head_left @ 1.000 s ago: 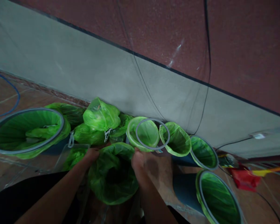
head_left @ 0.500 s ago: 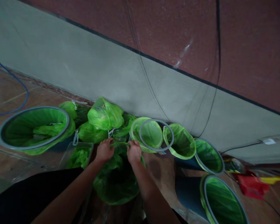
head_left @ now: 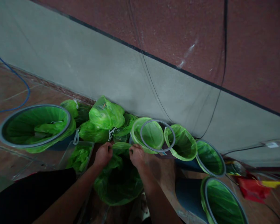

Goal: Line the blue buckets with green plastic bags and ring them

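Observation:
A green bin liner [head_left: 119, 189] hangs over a bin in front of me, its mouth wide and dark inside. My left hand [head_left: 103, 154] is closed on the liner's far edge at the left. On the right of the same edge, my right hand [head_left: 137, 154] pinches the plastic too. Between the two hands a strip of the edge is stretched up. Whatever bin stands beneath the liner is mostly hidden. Just past my right hand, a loose grey ring [head_left: 157, 149] lies across a lined bin [head_left: 147, 133].
Tied green bags [head_left: 106, 113] are heaped against the wall. A large lined bin [head_left: 35, 146] stands left, beside a clear box [head_left: 91, 155] of green plastic. More lined bins [head_left: 180, 143] stand at right, near a red dustpan-like object [head_left: 253, 188]. A blue hose [head_left: 28, 90] lies left.
My hands have moved slightly apart, and the liner's edge between them is now spread into a wider strip. The view has shifted a little.

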Demonstrator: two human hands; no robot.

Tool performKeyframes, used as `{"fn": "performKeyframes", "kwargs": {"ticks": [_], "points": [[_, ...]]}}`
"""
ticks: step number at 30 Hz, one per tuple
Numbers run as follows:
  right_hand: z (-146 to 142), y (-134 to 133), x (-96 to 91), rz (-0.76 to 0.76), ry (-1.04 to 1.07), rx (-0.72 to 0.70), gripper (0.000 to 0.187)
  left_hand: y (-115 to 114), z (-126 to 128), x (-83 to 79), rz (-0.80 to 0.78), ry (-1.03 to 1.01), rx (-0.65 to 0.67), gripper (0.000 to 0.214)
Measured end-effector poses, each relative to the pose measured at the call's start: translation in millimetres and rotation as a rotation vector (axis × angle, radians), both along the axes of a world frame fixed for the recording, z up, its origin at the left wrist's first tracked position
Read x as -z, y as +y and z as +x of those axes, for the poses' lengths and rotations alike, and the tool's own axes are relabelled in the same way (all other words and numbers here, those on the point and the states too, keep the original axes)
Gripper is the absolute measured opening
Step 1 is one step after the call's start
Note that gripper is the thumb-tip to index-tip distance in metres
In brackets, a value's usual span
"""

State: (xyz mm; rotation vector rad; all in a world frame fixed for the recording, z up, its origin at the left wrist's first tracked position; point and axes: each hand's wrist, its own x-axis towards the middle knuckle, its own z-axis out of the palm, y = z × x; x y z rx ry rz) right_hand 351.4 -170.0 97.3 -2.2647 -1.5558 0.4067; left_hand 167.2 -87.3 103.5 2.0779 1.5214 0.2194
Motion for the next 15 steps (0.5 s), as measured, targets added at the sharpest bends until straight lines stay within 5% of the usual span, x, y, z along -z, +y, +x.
{"fn": "performKeyframes", "kwargs": {"ticks": [9, 15], "points": [[2, 10, -17.1, 0.204, 0.12, 0.162, 0.027, 7, 33, -22.1, 0.194, -0.103, 0.175, 0.031], [10, 12, -4.2, -0.029, 0.056, 0.117, 0.022, 19, 45, -5.8, -0.033, 0.075, 0.302, 0.029]]}}
